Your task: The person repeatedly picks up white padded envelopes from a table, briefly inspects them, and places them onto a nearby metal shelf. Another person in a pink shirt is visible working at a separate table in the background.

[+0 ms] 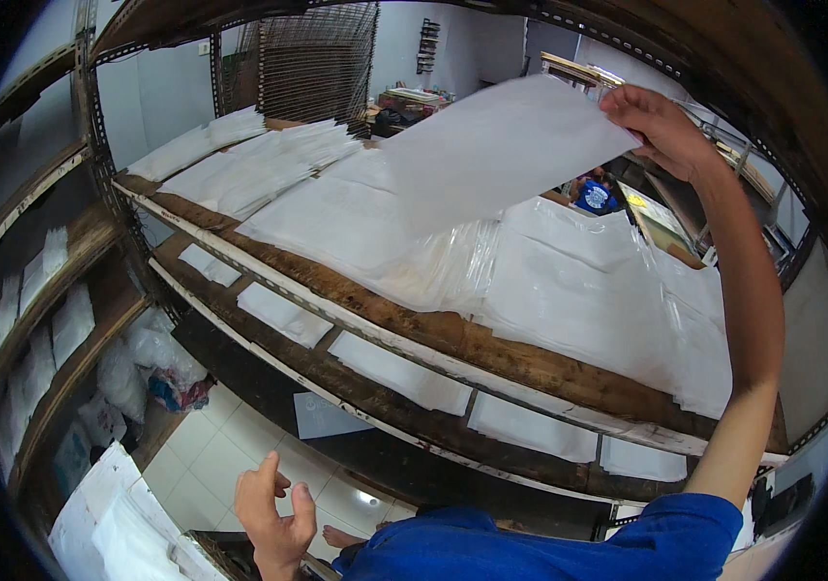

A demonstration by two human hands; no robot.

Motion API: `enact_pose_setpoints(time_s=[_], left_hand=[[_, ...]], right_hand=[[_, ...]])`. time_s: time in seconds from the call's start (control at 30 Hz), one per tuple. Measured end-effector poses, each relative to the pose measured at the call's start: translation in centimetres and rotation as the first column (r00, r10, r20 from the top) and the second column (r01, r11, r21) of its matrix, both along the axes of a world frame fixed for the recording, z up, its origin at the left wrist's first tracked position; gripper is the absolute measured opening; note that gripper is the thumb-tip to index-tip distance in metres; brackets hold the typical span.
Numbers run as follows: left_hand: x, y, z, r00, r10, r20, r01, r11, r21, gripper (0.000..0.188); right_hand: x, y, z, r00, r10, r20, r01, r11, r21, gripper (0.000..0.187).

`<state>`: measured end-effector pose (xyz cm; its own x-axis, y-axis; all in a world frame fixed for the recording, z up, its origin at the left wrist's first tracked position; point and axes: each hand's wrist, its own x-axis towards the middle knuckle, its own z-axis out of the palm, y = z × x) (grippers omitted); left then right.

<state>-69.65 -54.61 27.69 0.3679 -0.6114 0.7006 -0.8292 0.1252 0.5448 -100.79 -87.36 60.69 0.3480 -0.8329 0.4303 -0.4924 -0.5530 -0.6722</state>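
Note:
My right hand (661,126) is raised at the upper right and pinches the corner of a thin, whitish, see-through plastic sheet (501,150). Whether it is a single layer or a flat bag I cannot tell. The sheet hangs leftward over overlapping stacks of similar sheets (569,281) on a wooden shelf (433,329). Low in the picture, my left hand (276,518) is held over the floor with its fingers apart and nothing in them. Nearest to it is a pile of white sheets (133,533) at the lower left.
A lower shelf (269,358) bears more white stacks. Slotted metal posts (104,145) frame the rack. Another rack with stacks (41,261) stands on the left, with clear bags (152,353) beside it. A person in a blue shirt (595,196) is farther back.

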Motion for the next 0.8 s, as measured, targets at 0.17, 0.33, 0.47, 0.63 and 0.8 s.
enact_pose_setpoints(time_s=[0.17, 0.33, 0.47, 0.63, 0.8], left_hand=[[0.4, 0.7, -5.6, 0.979, 0.126, -0.161, -0.087, 0.97, 0.228, 0.036], [0.0, 0.9, -8.5, 0.988, 0.107, -0.108, -0.062, 0.934, 0.351, 0.032], [0.3, 1.2, -8.7, 0.994, 0.101, -0.045, -0.076, 0.92, 0.383, 0.029], [0.2, 1.3, -8.6, 0.986, 0.152, -0.065, -0.111, 0.902, 0.418, 0.028], [0.0, 1.3, -9.0, 0.985, 0.149, -0.087, -0.096, 0.891, 0.443, 0.028]], right_hand=[[-8.2, -6.8, -4.2, 0.987, -0.162, -0.01, 0.162, 0.978, 0.129, 0.015], [-13.6, -10.0, -9.4, 0.966, -0.19, -0.177, 0.22, 0.961, 0.168, 0.01], [-12.9, -9.0, -10.6, 0.929, -0.219, -0.297, 0.275, 0.948, 0.163, 0.013], [-13.7, -9.3, -10.9, 0.939, -0.116, -0.325, 0.185, 0.965, 0.188, 0.013], [-13.1, -8.2, -10.0, 0.873, -0.159, -0.46, 0.295, 0.925, 0.24, 0.013]])
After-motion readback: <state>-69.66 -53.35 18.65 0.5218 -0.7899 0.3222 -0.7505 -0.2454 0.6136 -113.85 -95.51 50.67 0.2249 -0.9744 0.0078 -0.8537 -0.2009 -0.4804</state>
